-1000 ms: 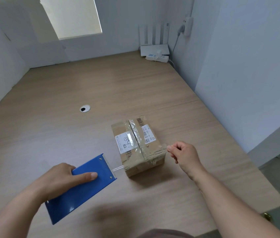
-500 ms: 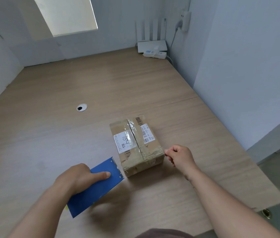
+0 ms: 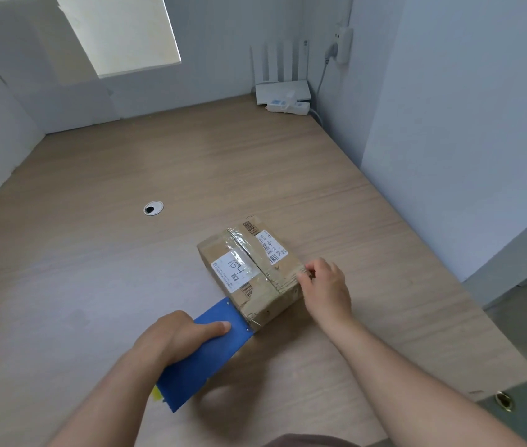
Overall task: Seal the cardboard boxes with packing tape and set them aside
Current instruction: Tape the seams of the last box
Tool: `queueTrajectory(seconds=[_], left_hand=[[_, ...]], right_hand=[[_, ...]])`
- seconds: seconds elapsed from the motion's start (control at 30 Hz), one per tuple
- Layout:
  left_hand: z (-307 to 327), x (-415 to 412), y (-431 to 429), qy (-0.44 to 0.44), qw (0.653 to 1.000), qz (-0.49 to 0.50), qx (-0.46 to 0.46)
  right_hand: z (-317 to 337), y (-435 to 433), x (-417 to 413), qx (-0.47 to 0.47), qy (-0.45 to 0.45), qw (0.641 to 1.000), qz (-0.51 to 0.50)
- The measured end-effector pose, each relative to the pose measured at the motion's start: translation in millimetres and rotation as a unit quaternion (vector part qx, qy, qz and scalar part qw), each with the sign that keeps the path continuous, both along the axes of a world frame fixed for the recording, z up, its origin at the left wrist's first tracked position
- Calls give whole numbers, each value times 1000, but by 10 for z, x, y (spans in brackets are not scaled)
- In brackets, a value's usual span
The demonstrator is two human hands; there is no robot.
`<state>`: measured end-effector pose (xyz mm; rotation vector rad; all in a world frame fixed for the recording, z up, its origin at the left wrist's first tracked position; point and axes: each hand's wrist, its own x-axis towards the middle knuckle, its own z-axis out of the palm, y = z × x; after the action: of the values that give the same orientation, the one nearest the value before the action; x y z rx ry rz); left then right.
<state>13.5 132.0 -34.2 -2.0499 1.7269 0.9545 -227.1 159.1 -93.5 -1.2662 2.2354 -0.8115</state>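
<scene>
Left hand (image 3: 178, 337) is clamped on the blue tape dispenser (image 3: 205, 353), fingers wrapped round its far side, thumb laid flat along the top face. The dispenser's front edge is pushed right up against the near left corner of the cardboard box (image 3: 249, 275), and a glint of clear tape (image 3: 275, 282) shows where they meet. Right hand (image 3: 328, 290) is over at the box's right edge, fingers curled, thumb and forefinger pinching the crinkled tape that runs across the near end of the lid. The box sits flat on the wooden table (image 3: 126, 253), just in front of the person, turned at an angle. Another clear strip runs down its middle seam, with a white label (image 3: 233, 273) with handwriting on the left flap and a barcode label (image 3: 270, 250) on the right flap. Further out, a round cable hole (image 3: 153, 208) lies in the tabletop, well to the left of the box. In the far right corner a white router (image 3: 283, 88) stands against the wall, a power strip (image 3: 288, 107) touching it in front, and a plug (image 3: 342, 46) sits on the wall above
</scene>
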Motion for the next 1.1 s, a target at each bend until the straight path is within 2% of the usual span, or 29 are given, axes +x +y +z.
queueTrajectory(seconds=[0.1,0.2,0.33,0.53,0.67,0.73,0.77,0.97,1.1], left_hand=[[42,-14,44,24,999,27,13],[149,122,96,57,995,83,26],[158,127,108,29,997,74,22],[271,-284,-82,-106,994,-34,-20],[358,-494,-178,-238,950,-155,-128],[285,-469,-137,-302,924,-208,-109],[207,-405,-98,-317,922,-204,-93],[99,-31,-174,-237,952,-60,-184],[-193,108,-64,-212,958,-60,-183]], right_hand=[[-29,-87,-88,-18,-102,994,-40],[-37,-133,-120,-25,-223,972,-66],[-35,-128,-67,-58,-283,953,-86],[-35,-131,-76,-57,-293,950,-86],[-10,-112,-27,-59,-271,957,-83],[-20,-109,-17,-58,-261,960,-87],[-29,-99,-23,-55,-259,961,-82],[13,-176,-76,-20,-233,971,-55],[-25,-197,-82,-3,-179,984,-4]])
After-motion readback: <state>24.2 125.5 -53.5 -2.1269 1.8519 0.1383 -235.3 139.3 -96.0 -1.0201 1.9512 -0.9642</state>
